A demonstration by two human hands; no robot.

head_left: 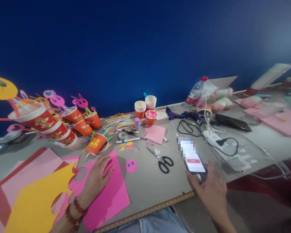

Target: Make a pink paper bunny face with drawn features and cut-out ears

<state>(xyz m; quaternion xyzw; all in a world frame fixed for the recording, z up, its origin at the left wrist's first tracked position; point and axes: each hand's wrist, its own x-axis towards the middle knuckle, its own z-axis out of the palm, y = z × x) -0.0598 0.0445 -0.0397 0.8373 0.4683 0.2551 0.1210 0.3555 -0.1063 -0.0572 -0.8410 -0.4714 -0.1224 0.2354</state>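
My left hand (pixel 98 176) rests on a bright pink sheet (pixel 116 191) with round cutouts, its fingers loosely bent and apart, holding nothing. At the lower end of a lit phone (pixel 192 155), my right hand (pixel 210 187) has its thumb and fingers spread on either side, near the plugged-in white cable. It does not grip the phone. Black-handled scissors (pixel 161 160) lie partly open between the hands. A small pink paper face (pixel 131 165) lies to their left. Yellow paper (pixel 36 197) with cutouts lies left of my left hand.
Decorated red cups (pixel 46 121) stand at the left, and one cup (pixel 96 144) lies tipped. Straws, markers (pixel 127 140) and stacked cups (pixel 140 108) are at the back. A bottle (pixel 195 92), glue gun (pixel 176 114), power strip (pixel 215 142) and cables occupy the right.
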